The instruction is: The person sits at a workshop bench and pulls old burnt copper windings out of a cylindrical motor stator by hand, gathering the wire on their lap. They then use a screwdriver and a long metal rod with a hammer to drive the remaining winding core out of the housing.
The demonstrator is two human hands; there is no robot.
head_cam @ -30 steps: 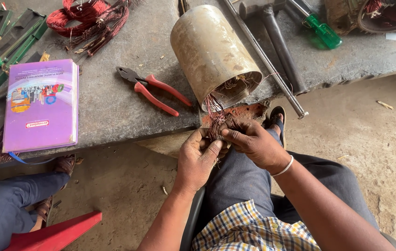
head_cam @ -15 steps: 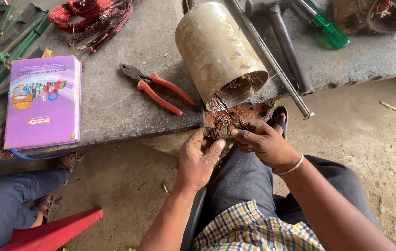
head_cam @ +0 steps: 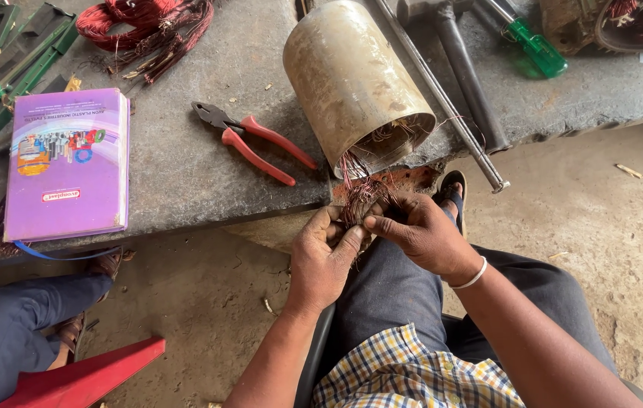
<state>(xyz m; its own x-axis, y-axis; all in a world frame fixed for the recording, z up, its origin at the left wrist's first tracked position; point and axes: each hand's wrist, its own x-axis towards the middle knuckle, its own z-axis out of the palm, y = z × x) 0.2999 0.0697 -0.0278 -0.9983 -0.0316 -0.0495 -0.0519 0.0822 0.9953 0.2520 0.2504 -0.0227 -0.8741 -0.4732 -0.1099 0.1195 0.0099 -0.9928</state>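
A rusty metal cylinder [head_cam: 351,83] lies on its side at the edge of the grey stone bench [head_cam: 185,174], its open end facing me. A bundle of thin copper wires [head_cam: 363,193] hangs out of that end. My left hand [head_cam: 325,257] and my right hand [head_cam: 419,234] meet just below the bench edge, and the fingers of both pinch the wire bundle. A white bangle circles my right wrist.
Red-handled pliers [head_cam: 253,140] lie left of the cylinder. A purple book [head_cam: 68,162] sits further left, with a coil of red wire [head_cam: 140,26] behind it. A long steel rod [head_cam: 442,98], a green screwdriver [head_cam: 533,45] and another person's leg [head_cam: 12,332] are nearby.
Both hands have stayed on the wire bundle and shifted slightly, the fingers working along the strands. The cylinder and tools have not moved.
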